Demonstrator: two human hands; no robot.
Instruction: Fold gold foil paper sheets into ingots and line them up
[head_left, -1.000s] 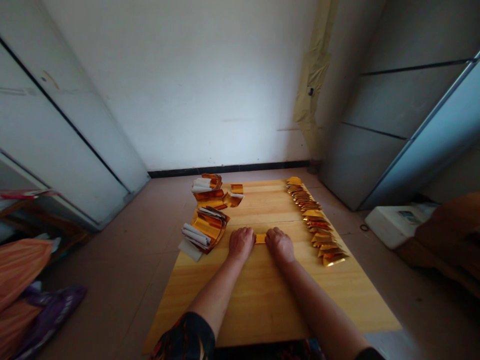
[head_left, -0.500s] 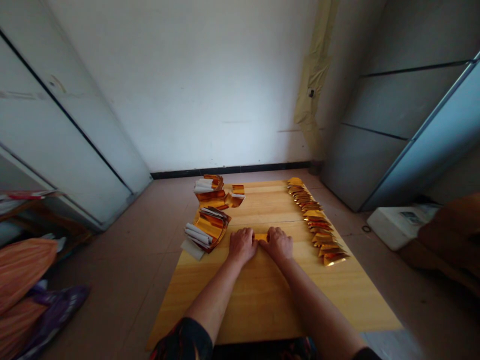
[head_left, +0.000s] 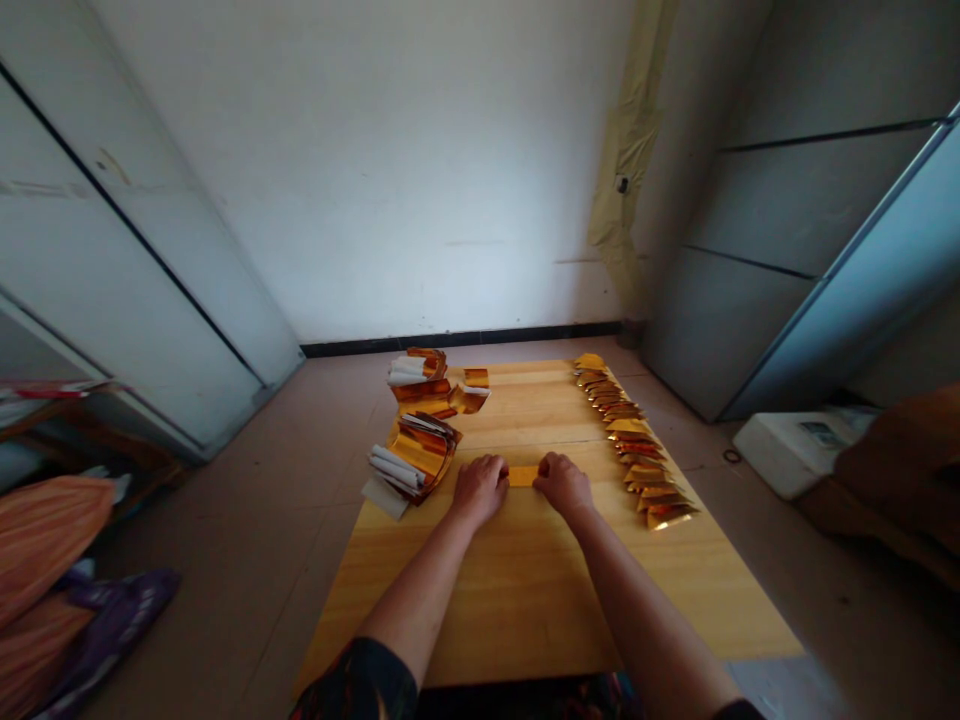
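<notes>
Between my hands, a narrow strip of gold foil paper (head_left: 523, 476) lies at the middle of the wooden table (head_left: 525, 590). My left hand (head_left: 481, 487) has its fingers closed on the strip's left end. The right end is pinched by my right hand (head_left: 564, 484). Left of my left hand is a curled stack of gold foil sheets (head_left: 427, 450) with pale backs. To the right of my right hand, a long row of folded gold paper pieces (head_left: 637, 445) runs along the table edge.
Another curled stack of gold sheets (head_left: 416, 370) sits at the far left, with a loose gold sheet (head_left: 475, 378) beside it. A white wall (head_left: 450, 180) stands behind the table. A grey cabinet (head_left: 735, 280) and a white box (head_left: 784, 455) are on the right.
My hands have moved slightly apart along the gold strip, so more of it shows between them. The stacks and the row have not moved.
</notes>
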